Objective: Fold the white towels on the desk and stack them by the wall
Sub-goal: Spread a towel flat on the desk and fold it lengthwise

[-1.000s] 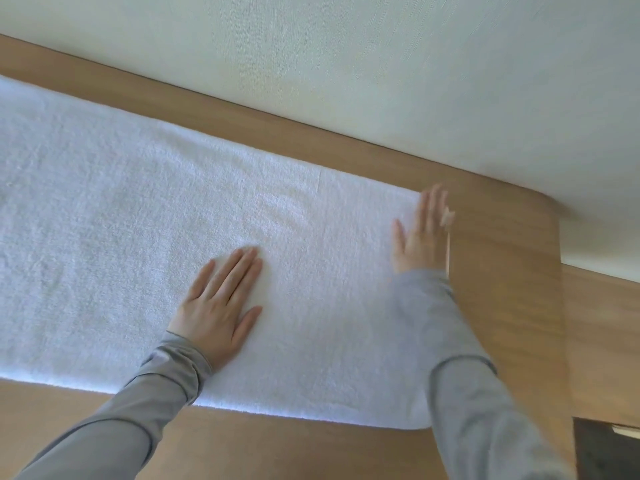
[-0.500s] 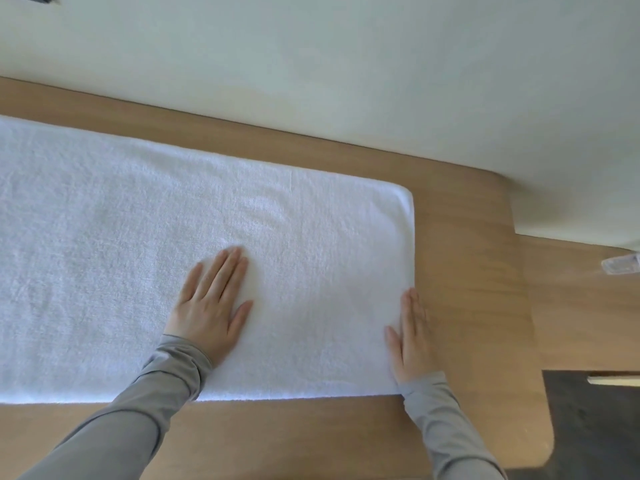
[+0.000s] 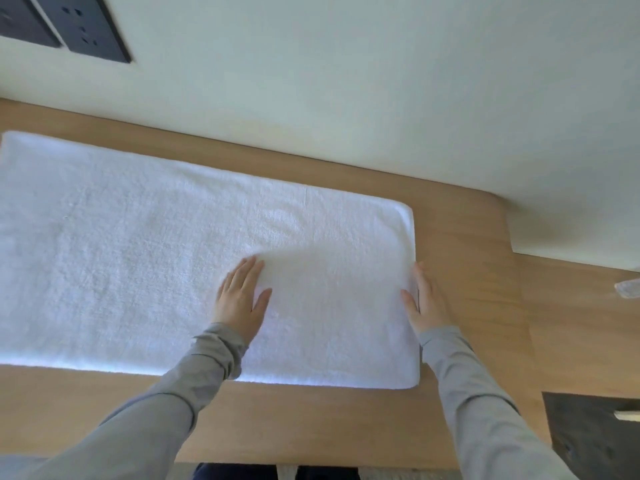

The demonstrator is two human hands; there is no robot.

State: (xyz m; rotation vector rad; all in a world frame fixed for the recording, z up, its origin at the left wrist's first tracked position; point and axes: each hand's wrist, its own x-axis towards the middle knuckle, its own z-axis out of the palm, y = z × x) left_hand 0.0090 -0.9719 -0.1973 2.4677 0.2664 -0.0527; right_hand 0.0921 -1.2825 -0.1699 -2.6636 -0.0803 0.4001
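On the light wooden desk (image 3: 467,237), long white terry towel (image 3: 156,265) spread flat, parallel to pale wall (image 3: 346,81), left hand (image 3: 240,299) palm down on cloth, fingers together, right hand (image 3: 426,303) flat against towel's right edge, thumb on top, gripping nothing, grey sleeves (image 3: 464,393).

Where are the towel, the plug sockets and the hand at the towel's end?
white towel (image 3: 138,258): head view, flat middle.
plug sockets (image 3: 86,27): head view, dark plate.
right hand (image 3: 427,303): head view, back of hand.
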